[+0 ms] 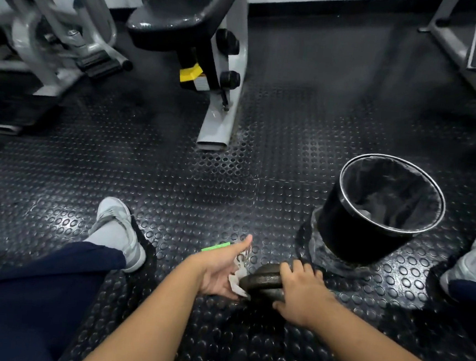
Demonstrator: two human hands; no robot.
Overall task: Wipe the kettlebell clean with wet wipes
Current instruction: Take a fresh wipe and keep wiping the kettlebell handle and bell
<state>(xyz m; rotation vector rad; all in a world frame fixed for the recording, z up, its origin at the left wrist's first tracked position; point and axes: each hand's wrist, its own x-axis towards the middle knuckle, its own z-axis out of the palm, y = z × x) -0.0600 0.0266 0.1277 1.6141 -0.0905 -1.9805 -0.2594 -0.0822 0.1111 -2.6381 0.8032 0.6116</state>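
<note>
A dark kettlebell [262, 281] sits on the studded rubber floor between my feet. My right hand [302, 292] grips its right side, fingers curled over the top. A white wet wipe [235, 281] is pressed against the kettlebell's left side by my left hand [217, 267], palm turned toward it, thumb pointing up. Behind my left hand a green-edged wipes packet [215, 247] lies on the floor, mostly hidden.
A black bin [351, 219] with a metal rim and dark liner stands to the right of the kettlebell. My grey shoes [117, 227] flank the spot. Gym machine frames [219, 115] stand farther back at left and centre, another at far right.
</note>
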